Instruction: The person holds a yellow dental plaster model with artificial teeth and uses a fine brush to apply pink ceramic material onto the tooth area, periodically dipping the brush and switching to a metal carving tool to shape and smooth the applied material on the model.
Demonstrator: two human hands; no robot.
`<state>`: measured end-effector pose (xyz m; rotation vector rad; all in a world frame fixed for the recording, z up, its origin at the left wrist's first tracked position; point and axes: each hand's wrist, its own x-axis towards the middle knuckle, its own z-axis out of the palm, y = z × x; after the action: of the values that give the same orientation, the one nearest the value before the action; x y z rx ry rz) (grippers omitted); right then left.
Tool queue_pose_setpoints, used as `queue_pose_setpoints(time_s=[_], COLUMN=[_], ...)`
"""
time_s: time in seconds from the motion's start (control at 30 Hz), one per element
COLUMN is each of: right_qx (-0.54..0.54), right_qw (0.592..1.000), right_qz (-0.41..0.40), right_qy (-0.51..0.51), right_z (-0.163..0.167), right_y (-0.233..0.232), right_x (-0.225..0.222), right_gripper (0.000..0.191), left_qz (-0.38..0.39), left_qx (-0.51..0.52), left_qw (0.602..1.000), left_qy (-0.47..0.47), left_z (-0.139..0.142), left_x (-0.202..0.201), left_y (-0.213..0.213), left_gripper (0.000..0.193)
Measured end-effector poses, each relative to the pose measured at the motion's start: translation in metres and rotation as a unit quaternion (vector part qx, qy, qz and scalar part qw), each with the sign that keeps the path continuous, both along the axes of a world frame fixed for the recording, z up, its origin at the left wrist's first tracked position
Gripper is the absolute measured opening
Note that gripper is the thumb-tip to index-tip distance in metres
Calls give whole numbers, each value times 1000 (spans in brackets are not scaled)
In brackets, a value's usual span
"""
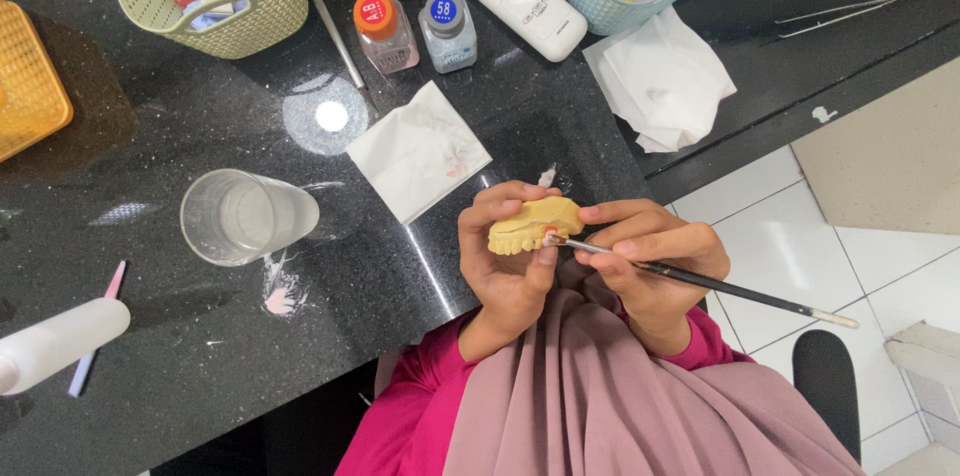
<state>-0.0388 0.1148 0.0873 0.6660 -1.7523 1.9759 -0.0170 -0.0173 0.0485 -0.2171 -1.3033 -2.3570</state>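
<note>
Both hands' fingers (pixel 520 198) pinch the yellow dental cast (pixel 530 225) between them.

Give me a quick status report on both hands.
Left hand grips yellow dental cast. Right hand holds thin brush, tip at the cast's edge. Nothing between them.

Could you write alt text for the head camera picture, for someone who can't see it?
Seen from above, a person's left hand holds a yellow dental cast while the right hand touches a thin brush to it. On the black counter beyond lie a clear cup, a folded tissue and two small bottles.
</note>
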Motion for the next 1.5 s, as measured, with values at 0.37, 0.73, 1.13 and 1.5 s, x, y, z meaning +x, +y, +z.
queue_pose_setpoints(time_s=[0.37, 0.73, 1.13, 1.5], right_qx=[28, 29, 61, 94], right_qw=[1000, 999, 997, 994], right_qz=[-7, 3, -8, -10], right_qy=[5, 19, 35, 48], right_z=[2, 2, 5, 10], right_y=[0, 1, 1, 3], right_x=[2, 0, -1, -1], right_gripper=[26, 26, 28, 28], left_qz=[-8, -11, -9, -14], left_qx=[23, 30, 19, 12], left_qw=[1000, 999, 1000, 1000], left_qy=[-4, 2, 12, 11], left_z=[-1, -2, -4, -5], left_x=[1, 1, 1, 2], left_y=[0, 0, -1, -1], left_gripper=[41, 42, 43, 43])
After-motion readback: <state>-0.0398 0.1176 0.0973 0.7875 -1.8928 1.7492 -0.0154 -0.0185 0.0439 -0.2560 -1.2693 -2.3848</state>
